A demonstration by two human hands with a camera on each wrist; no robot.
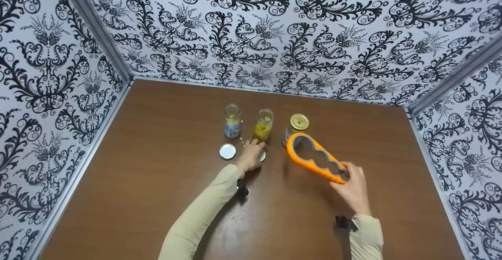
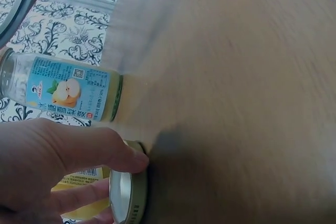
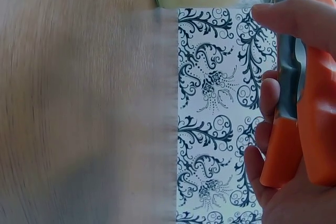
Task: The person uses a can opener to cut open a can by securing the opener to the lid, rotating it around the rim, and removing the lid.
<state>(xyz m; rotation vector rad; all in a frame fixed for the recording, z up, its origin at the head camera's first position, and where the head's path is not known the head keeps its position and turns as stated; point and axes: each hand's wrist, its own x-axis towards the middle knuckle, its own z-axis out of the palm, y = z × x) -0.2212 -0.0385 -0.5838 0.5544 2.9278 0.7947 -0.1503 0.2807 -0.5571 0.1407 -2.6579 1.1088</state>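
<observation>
My left hand (image 1: 251, 156) is at the table in front of the middle jar and pinches a jar lid (image 2: 137, 192), thumb on its gold rim and fingers at its white inner side. The middle glass jar (image 1: 262, 128) has no lid and holds yellow contents. My right hand (image 1: 355, 185) grips one end of an orange jar opener (image 1: 313, 166) with a grey scalloped inside. The opener's wide loop is raised in front of the right jar (image 1: 299, 122), which wears a gold lid. Part of that jar is hidden behind the loop.
A third glass jar (image 1: 232, 124), lidless with a blue label, stands on the left. In front of it a loose lid (image 1: 227, 151) lies white side up. The brown table (image 1: 164, 134) is bounded by patterned walls (image 1: 251, 36) at the back and sides.
</observation>
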